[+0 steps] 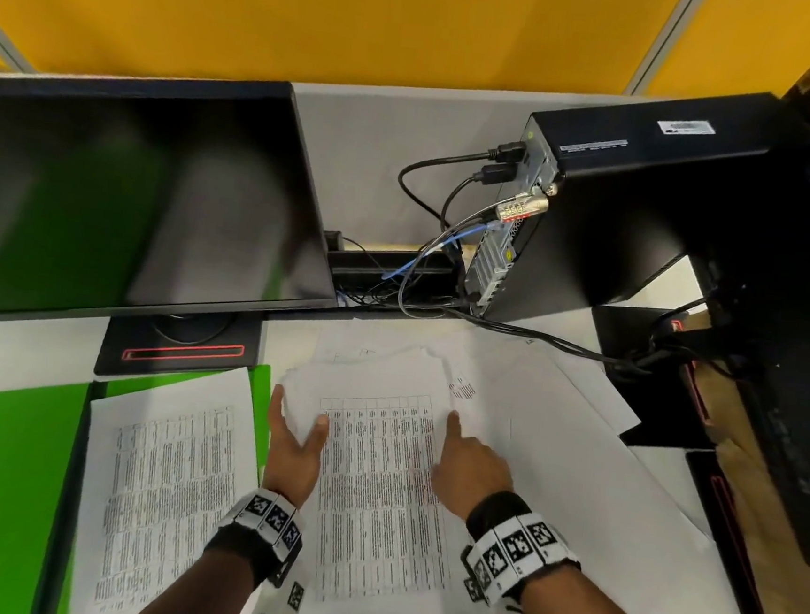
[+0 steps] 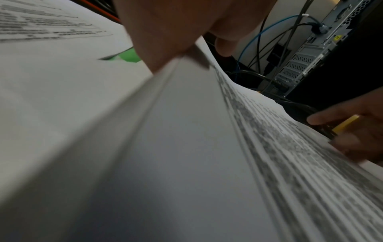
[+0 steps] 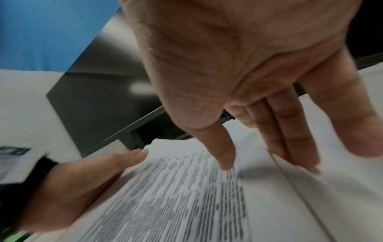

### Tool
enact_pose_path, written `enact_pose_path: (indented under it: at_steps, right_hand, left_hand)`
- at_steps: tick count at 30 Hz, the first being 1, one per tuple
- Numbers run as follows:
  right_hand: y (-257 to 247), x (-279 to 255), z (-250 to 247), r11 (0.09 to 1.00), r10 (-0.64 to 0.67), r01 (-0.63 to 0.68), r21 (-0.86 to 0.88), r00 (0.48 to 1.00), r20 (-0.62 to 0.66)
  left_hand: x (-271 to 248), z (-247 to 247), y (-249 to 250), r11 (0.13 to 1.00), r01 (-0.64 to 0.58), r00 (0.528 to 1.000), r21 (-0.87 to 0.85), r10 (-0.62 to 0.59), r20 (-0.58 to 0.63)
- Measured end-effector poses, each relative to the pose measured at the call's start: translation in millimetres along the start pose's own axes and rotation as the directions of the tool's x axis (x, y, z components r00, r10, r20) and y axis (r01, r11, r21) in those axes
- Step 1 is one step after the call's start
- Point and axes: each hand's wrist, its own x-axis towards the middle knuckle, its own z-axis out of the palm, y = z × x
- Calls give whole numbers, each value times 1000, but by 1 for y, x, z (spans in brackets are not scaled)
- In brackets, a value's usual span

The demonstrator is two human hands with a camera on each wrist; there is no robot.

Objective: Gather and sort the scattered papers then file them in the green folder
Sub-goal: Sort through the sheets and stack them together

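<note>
Papers — a stack of printed sheets (image 1: 377, 490) lies on the desk (image 1: 8, 345) directly before the person, between both hands. The left hand (image 1: 294, 444) holds the stack's left edge, thumb on top and fingers (image 2: 165, 41) along the side; the right hand (image 1: 470, 464) rests on the right part, index finger straight, the other fingers (image 3: 290, 131) extended flat. Left of them another printed sheet (image 1: 167, 482) lies on the open green folder (image 1: 2, 467). Blank sheets (image 1: 579, 420) spread rightward — beyond stand a monitor (image 1: 133, 195) and a computer case (image 1: 622, 203).
</note>
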Motion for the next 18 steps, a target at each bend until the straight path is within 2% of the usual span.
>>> enact_pose_path:
  at_steps: [4, 7, 9, 12, 15, 18]
  right_hand:
    - [-3, 26, -23, 935, -25, 24, 354, 1000, -2]
    - [-18, 38, -32, 900, -80, 85, 426, 996, -29]
    - [-23, 41, -36, 919, -90, 102, 382, 995, -49]
    - [-23, 48, -43, 976, -44, 59, 211, 996, -77]
    - [-29, 69, -53, 993, -54, 65, 99, 992, -116]
    - [-38, 94, -54, 991, -134, 134, -2, 988, -78]
  left_hand:
    - [10, 3, 6, 999, 2, 1000, 39, -2, -7]
    - [12, 4, 7, 1000, -11, 1000, 21, 10, 9]
    - [13, 2, 6, 1000, 12, 1000, -4, -12, 24]
    - [18, -2, 4, 998, 54, 998, -17, -53, 33]
    - [25, -4, 7, 998, 16, 999, 60, -17, 27]
    - [35, -4, 14, 988, -30, 1000, 153, 28, 10]
